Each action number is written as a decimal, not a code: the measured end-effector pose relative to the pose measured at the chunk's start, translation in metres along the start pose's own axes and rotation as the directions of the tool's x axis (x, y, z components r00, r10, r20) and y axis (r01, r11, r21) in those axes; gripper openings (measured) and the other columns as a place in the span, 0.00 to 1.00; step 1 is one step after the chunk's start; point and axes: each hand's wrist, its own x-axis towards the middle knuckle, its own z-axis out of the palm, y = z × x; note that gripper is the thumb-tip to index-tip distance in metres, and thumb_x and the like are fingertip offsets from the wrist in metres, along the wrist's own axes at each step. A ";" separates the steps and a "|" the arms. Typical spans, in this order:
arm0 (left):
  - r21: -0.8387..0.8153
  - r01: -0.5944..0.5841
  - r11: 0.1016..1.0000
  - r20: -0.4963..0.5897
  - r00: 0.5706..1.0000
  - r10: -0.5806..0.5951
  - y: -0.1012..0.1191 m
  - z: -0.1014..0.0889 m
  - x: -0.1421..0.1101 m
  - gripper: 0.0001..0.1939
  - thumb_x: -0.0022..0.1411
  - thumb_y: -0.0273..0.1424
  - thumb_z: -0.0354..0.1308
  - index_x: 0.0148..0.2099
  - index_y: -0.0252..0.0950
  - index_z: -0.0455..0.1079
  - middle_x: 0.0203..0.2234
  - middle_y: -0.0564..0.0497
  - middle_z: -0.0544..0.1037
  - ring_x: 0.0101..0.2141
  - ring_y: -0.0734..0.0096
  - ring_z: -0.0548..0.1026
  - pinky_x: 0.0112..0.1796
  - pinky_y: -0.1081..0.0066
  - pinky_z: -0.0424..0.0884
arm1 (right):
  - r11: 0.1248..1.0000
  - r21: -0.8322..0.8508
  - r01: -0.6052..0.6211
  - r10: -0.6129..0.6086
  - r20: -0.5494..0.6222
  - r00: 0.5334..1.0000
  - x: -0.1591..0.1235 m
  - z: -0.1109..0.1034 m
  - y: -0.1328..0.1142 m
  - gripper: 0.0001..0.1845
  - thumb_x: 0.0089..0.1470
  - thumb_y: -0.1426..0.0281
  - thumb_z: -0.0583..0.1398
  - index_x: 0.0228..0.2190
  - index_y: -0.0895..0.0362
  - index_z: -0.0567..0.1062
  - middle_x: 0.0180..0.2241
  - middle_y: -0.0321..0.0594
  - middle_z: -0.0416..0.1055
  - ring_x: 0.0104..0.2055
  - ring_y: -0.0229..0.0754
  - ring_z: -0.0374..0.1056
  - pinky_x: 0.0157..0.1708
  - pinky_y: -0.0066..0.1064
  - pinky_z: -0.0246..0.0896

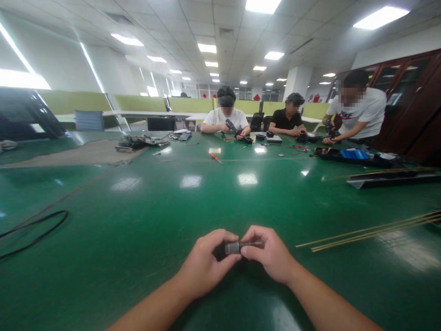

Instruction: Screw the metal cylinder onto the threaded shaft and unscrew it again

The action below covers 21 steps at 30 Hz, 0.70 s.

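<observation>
Near the front of the green table, my left hand point(212, 258) pinches a short grey metal cylinder point(232, 248) between thumb and fingers. From the cylinder's right end a thin, dark, ridged shaft point(255, 243) sticks out, roughly level. My right hand point(270, 255) is closed on that shaft with thumb and fingertips, close against the cylinder. Fingers cover part of both pieces, so I cannot tell whether they are one part or two. Both hands are just above the tabletop.
The glossy green table point(165, 207) stretches ahead. Thin brass-coloured rods point(365, 233) lie at right, a black cable point(44, 230) at left. A red screwdriver point(216, 158) lies farther off. Across the table, one person point(225, 117) holds a power drill point(230, 125); two others work at right.
</observation>
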 end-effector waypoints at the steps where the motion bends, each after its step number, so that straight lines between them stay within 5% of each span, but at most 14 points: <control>1: 0.002 -0.001 1.000 -0.001 1.000 0.001 0.000 0.000 0.000 0.09 0.60 0.31 0.65 0.44 0.40 0.73 0.36 0.52 0.80 0.37 0.66 0.78 0.39 0.69 0.71 | 1.000 0.009 -0.002 0.002 0.001 1.000 0.000 0.000 0.000 0.07 0.45 0.70 0.66 0.26 0.58 0.72 0.24 0.32 0.69 0.27 0.37 0.63 0.31 0.29 0.57; 21: 0.000 -0.001 1.000 -0.010 1.000 0.001 0.003 -0.002 0.001 0.09 0.60 0.31 0.65 0.43 0.38 0.73 0.34 0.51 0.81 0.35 0.66 0.79 0.38 0.69 0.72 | 0.999 0.050 -0.009 0.009 0.006 1.000 0.001 -0.002 0.002 0.07 0.45 0.70 0.66 0.26 0.57 0.72 0.22 0.31 0.69 0.25 0.36 0.62 0.28 0.28 0.55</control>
